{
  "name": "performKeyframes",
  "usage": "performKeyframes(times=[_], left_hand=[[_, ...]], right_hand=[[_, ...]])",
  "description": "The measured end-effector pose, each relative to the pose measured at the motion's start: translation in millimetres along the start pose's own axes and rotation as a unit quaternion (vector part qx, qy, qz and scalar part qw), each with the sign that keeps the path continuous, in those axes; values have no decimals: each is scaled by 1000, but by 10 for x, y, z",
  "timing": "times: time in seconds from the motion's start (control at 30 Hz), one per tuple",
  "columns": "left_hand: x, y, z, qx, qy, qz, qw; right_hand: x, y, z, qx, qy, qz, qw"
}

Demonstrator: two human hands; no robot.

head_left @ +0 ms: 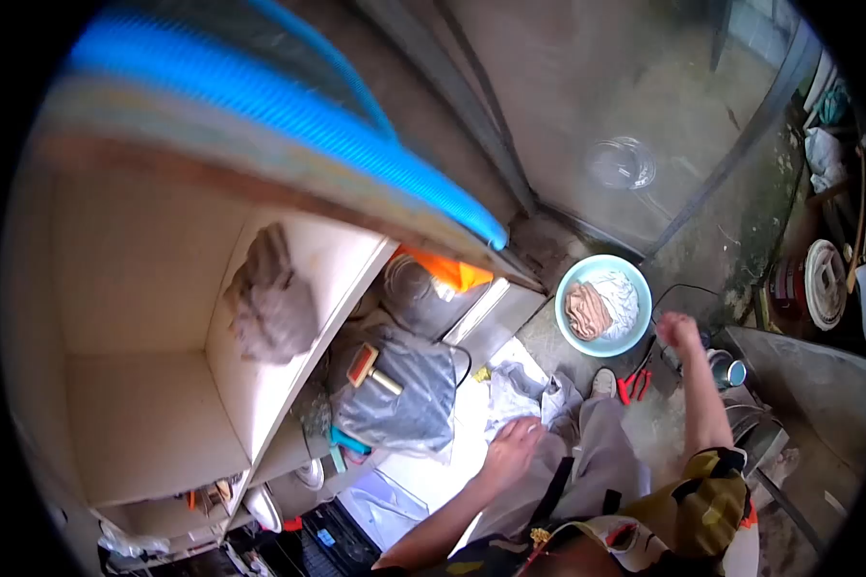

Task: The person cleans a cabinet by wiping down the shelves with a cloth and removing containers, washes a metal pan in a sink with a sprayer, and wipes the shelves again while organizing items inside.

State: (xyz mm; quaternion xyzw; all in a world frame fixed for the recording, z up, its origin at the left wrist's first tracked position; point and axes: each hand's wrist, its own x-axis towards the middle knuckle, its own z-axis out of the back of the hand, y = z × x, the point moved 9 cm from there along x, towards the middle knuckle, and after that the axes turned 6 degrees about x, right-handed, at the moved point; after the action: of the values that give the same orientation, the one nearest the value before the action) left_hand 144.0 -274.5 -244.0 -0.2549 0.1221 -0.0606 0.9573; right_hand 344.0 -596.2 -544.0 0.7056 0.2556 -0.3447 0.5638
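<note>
My left hand (516,444) is over my lap at the knee, fingers curled against the near edge of a pale grey-white cloth (516,394). The cloth spreads away from the fingers toward a white surface. My right hand (678,330) is raised out to the right, beside the light-blue basin (560,322), with its fingers closed. Whatever it may hold is too small to make out. In the basin lie a bunched tan cloth (587,311) and a white cloth (618,303).
Red-handled pliers (635,387) lie on the floor by my shoe (603,383). A brush (370,369) rests on a grey plastic bag (404,409). At left stands an open cabinet (144,423) with a grey cloth (274,308). A lidded bucket (823,284) and a can (727,369) are at right.
</note>
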Motion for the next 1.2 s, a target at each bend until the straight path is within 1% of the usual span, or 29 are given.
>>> performKeyframes(times=[0.03, 0.07, 0.1, 0.13, 0.17, 0.2, 0.23, 0.3, 0.33, 0.4, 0.43, 0.47, 0.5, 0.53, 0.57, 0.6, 0.63, 0.7, 0.73, 0.77, 0.83, 0.87, 0.9, 0.97, 1.0, 1.03, 1.13, 1.17, 1.2], left_hand=[[-111, -37, 62, -4, -4, 3, 1000], [-174, -36, 125, 0, -15, -5, 1000], [-219, -17, 208, 6, -29, -16, 999], [-300, -19, 293, 2, -47, -22, 999], [-369, -45, 378, -2, -52, -29, 998], [-422, -34, 470, 5, -55, -26, 998], [-504, -19, 554, 11, -56, -20, 998], [-664, 42, 665, 4, -73, -16, 997], [-743, 84, 702, 3, -78, -15, 997], [-898, 137, 769, 1, -84, -15, 996], [-976, 187, 805, -1, -90, -2, 996], [-1038, 237, 838, -3, -97, 11, 995], [-1104, 256, 870, -4, -99, 9, 995], [-1172, 300, 922, -11, -109, 24, 994], [-1241, 354, 966, -17, -117, 39, 992], [-1310, 406, 984, -22, -123, 47, 991], [-1388, 431, 988, -20, -123, 44, 991], [-1583, 596, 1022, -37, -137, 82, 987], [-1641, 630, 1033, -39, -138, 91, 985], [-1688, 660, 1037, -36, -138, 91, 986], [-1785, 746, 1057, -43, -145, 111, 982], [-1813, 772, 1069, -49, -145, 118, 981], [-1816, 799, 1072, -48, -143, 116, 982], [-1856, 831, 1105, -48, -163, 116, 979], [-1849, 841, 1142, -60, -168, 125, 976], [-1835, 833, 1204, -69, -176, 126, 974], [-1737, 958, 1242, -106, -191, 120, 968], [-1678, 1047, 1220, -151, -177, 147, 961], [-1619, 1229, 1142, -239, -189, 171, 937]], right_hand=[[-346, -162, -103, 44, -8, -26, 999], [-548, -366, -216, 49, 23, -55, 997], [-722, -561, -314, 45, 8, -71, 996], [-956, -634, -501, 46, 35, -82, 995], [-1167, -661, -696, 15, 40, -57, 997], [-1426, -637, -964, 9, 77, -54, 996], [-1659, -584, -1212, -35, 92, -65, 993], [-1757, -581, -1675, -65, 134, -21, 989], [-1893, -411, -1971, -44, 156, 17, 987], [-2027, -15, -2585, -60, 228, 176, 956], [-2235, 293, -2784, -124, 193, 306, 924], [-2643, 706, -3053, -186, 154, 429, 870], [-2652, 794, -3299, -227, 128, 476, 840], [-2688, 881, -3529, -249, 132, 516, 809], [-2872, 1022, -3720, -286, 104, 577, 758], [-2928, 1078, -3912, -348, 96, 577, 732], [-2897, 1117, -4069, -346, 94, 579, 732], [-2868, 1140, -4406, -451, 13, 616, 645], [-2761, 1099, -4495, -503, -2, 593, 628], [-2699, 1107, -4557, -501, -2, 594, 630], [-2567, 1063, -4662, -569, 13, 526, 633], [-2593, 1086, -4683, -576, -1, 533, 620], [-2544, 1092, -4691, -575, -3, 532, 621], [-2407, 1058, -4722, -633, -11, 509, 582], [-2437, 1173, -4702, -579, 0, 530, 619], [-2420, 1214, -4654, -546, 33, 521, 655], [-2757, 1562, -4568, -311, 97, 574, 751], [-2890, 1666, -4565, -215, 120, 585, 773], [-3070, 1660, -4626, -199, 160, 592, 765]])
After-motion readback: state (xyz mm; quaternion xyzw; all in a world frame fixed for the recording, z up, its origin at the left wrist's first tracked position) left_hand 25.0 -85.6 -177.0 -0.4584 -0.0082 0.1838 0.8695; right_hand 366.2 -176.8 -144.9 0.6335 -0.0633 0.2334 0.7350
